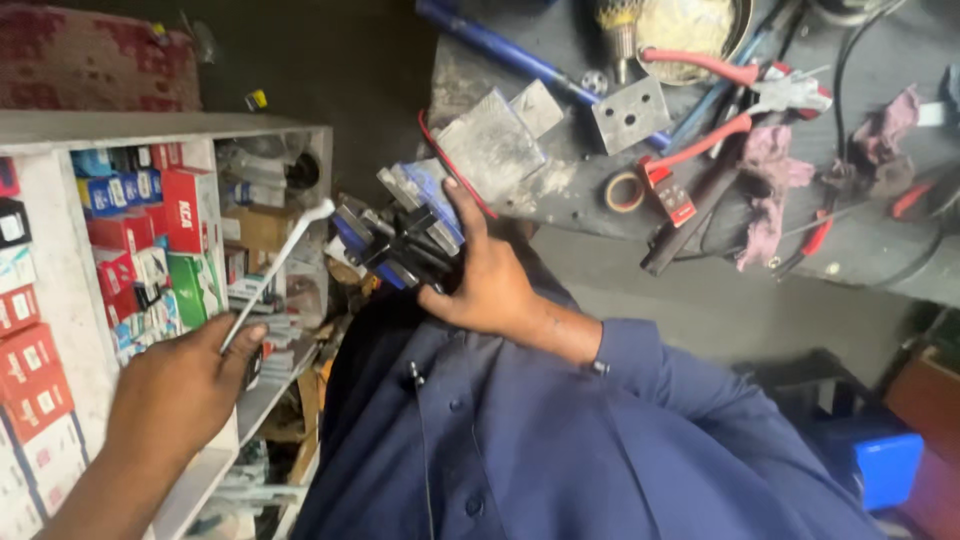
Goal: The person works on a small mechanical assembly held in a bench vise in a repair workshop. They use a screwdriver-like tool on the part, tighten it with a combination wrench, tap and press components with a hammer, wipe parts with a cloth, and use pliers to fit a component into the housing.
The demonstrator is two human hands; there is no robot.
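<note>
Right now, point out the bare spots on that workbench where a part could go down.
Bare bench shows along the near edge, between the black rod and the pink rag, and right of that rag. A small patch lies between the tape roll and the grey metal plate. The far side around the red-handled pliers is crowded.

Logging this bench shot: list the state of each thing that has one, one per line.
Left hand: closed round a thin white rod, held slanting.
Right hand: gripping a black and blue metal part.
Red-handled pliers: lying on the dark workbench, handles spread.
Tape roll: lying flat.
White shelf: stocked with boxes.
</note>
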